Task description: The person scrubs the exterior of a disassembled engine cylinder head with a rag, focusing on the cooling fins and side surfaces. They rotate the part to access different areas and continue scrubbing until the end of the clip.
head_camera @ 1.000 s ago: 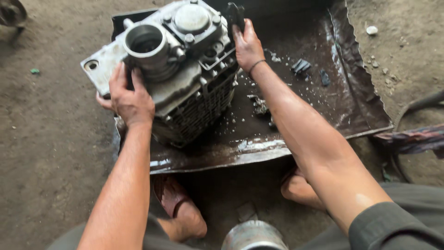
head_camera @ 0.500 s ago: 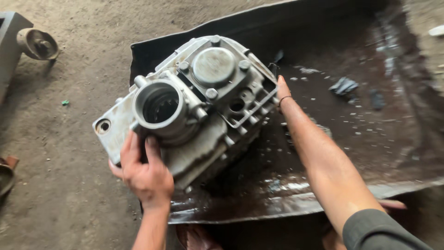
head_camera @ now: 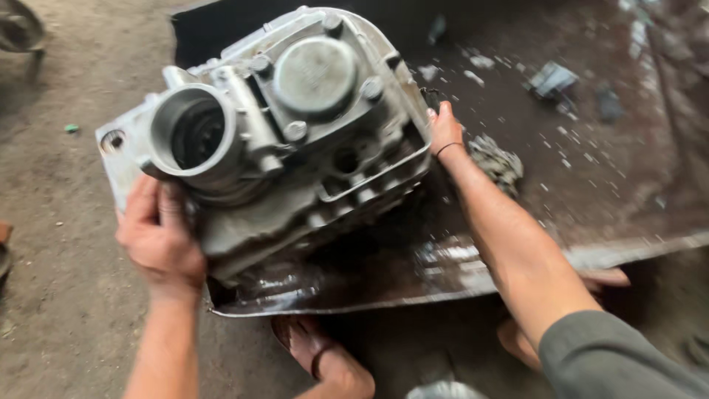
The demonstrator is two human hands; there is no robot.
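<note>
A large grey metal engine block (head_camera: 281, 140) with a round open port and a round cap on top stands tilted on a dark oily metal sheet (head_camera: 576, 192). My left hand (head_camera: 159, 236) grips its near left edge, just below the round port. My right hand (head_camera: 445, 129) holds the block's right side, fingers tucked behind the casing. Both arms reach forward from the bottom of the view.
Small metal scraps (head_camera: 496, 161) and bits (head_camera: 552, 77) lie on the sheet to the right of the block. Dirt floor (head_camera: 52, 295) surrounds the sheet. My sandalled foot (head_camera: 317, 355) sits under the sheet's near edge. A metal part (head_camera: 18, 29) stands at the far left.
The view has closed in on the block, which now fills more of the frame. Both hands keep their hold on its two sides.
</note>
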